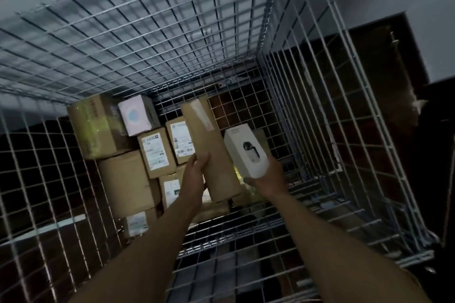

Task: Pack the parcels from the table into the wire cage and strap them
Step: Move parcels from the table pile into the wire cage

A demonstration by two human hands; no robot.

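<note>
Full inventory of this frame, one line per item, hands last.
wire cage: one, grey mesh, surrounds everything
stacked brown parcels: at least six, brown cardboard, several with white labels, left part of the cage floor
pastel-printed box: one, white, at the back beside the largest parcel
long brown box: one, brown cardboard, centre, in the left hand
white product box: one, white with a dark picture, right of the long brown box
dark furniture: brown, outside the cage, right; kind unclear
left hand: grips the long brown box near its near end
right hand: holds the white product box from below
</note>
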